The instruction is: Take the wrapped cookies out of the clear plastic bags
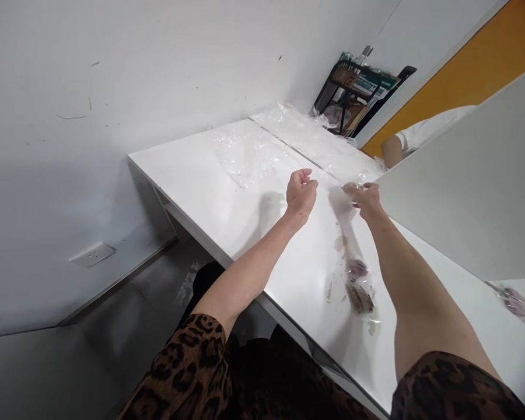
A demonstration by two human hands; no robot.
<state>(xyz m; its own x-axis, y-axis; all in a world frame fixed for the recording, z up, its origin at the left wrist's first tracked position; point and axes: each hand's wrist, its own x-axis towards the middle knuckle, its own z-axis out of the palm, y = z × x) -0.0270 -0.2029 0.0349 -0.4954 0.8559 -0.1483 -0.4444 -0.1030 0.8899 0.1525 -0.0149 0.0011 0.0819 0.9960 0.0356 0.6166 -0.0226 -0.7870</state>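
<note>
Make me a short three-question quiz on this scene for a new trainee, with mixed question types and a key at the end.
1. Multiple choice: which of the person's hands is nearer the large, flat, pale grey panel? A) left B) right C) both equally near

2. True or false: the purple-and-brown bundle wrapped in clear plastic lies on the white, flat tabletop.

3. Fill the gap: the white rectangular electrical outlet is set low in the pale ____, to the left of the tabletop.

Key:
1. B, the right hand
2. True
3. wall
</note>
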